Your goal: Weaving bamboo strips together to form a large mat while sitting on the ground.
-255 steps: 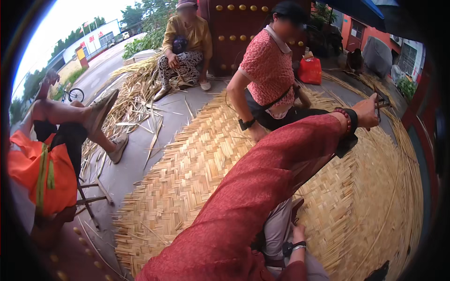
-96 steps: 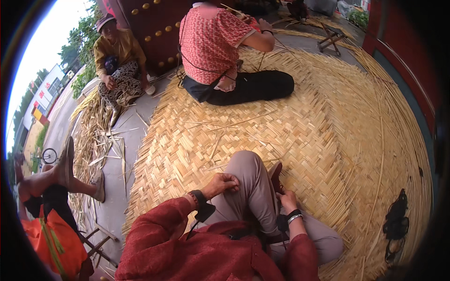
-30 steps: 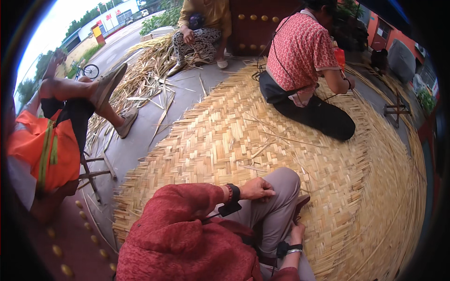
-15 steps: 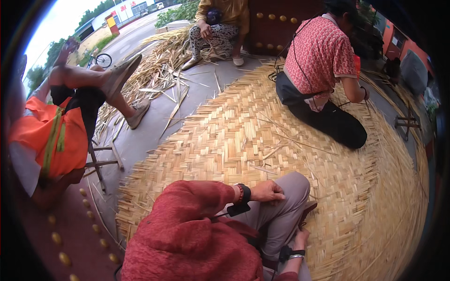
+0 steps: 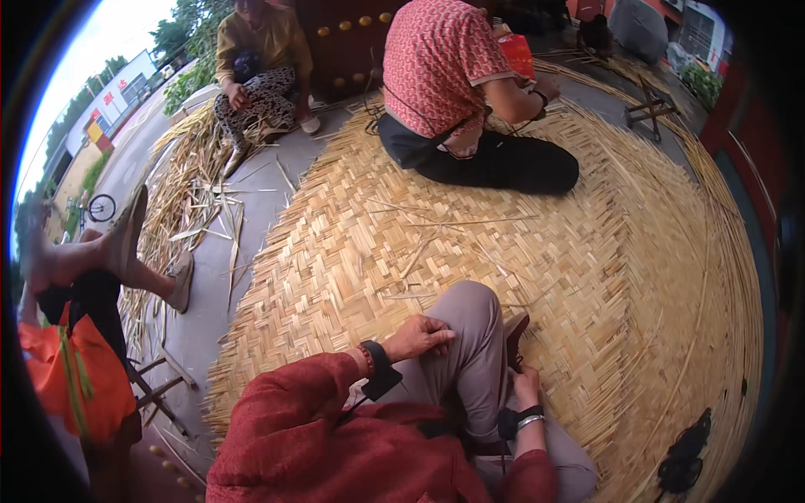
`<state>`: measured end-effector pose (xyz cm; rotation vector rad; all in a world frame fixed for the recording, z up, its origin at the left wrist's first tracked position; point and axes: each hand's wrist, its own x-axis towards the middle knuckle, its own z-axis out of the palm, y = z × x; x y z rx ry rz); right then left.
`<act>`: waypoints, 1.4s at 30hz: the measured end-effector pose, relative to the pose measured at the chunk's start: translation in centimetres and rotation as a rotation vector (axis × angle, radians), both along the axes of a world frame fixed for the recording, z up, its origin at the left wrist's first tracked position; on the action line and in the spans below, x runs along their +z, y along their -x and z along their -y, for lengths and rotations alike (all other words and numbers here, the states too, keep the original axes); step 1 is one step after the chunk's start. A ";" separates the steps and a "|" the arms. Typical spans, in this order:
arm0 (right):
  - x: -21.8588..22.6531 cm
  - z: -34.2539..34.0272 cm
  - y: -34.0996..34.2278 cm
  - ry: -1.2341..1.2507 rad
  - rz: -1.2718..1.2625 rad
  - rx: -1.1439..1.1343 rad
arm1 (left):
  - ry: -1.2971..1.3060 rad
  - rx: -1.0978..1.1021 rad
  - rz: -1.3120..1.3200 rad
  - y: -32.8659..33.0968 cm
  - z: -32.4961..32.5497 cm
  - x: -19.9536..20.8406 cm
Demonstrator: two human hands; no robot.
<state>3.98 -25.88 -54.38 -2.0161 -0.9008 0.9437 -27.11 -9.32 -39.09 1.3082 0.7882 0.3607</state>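
Observation:
My left hand [image 5: 419, 337] rests on the bent knee of my grey trousers [image 5: 470, 335]. Its fingers are curled in with nothing between them, and a black strap and dark red beads circle the wrist. Lower down, my right hand [image 5: 527, 387] is beside my dark red shoe [image 5: 516, 334], fingers bent and close to it. What those fingers hold, if anything, is hidden. A black band and a silver bracelet are on that wrist. Beneath me spreads a large woven mat [image 5: 352, 251] of flat straw-coloured strips, with a few loose strips [image 5: 415, 256] on top.
A person in a red patterned shirt [image 5: 444, 71] sits on the mat's far side, hands at its edge. Another person [image 5: 264, 59] sits by a strip pile [image 5: 189, 168]. At left are a person's legs, an orange garment [image 5: 80, 377] and a stool [image 5: 159, 386]. A tangled black object [image 5: 686, 453] lies lower right.
My view has turned right, so the surroundings shift left and the black object comes into sight. My left hand stays on the knee and my right hand by the shoe.

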 end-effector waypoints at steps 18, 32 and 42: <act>1.8 0.5 -1.1 0.128 0.033 -0.018 | -0.130 0.015 -0.144 -2.6 1.3 2.0; -0.5 1.5 -1.9 0.039 -0.025 -0.069 | -0.445 -0.239 -0.038 -7.5 3.0 8.4; 0.9 1.5 -1.8 0.062 -0.025 -0.044 | -0.663 -0.301 0.322 -10.3 3.7 20.8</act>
